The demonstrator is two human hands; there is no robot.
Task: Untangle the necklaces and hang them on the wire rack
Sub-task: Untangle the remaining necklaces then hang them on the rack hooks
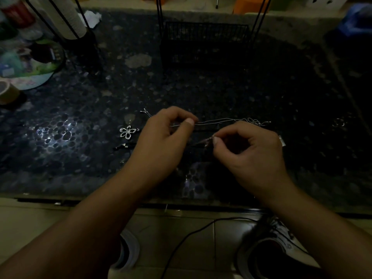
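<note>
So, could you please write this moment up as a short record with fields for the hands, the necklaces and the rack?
left hand: pinches the silver chain
right hand: pinches a small metal piece at its fingertips
silver chain: stretched across the dark table, looped tangle at its right end
flower pendant: lies on the table, left of the left hand
wire rack: stands at the back; no necklace seen on it
lighting: dim; fine links hard to make out

Thin silver necklaces stretched across dark table, flower pendant left, wire rack behind.
</note>
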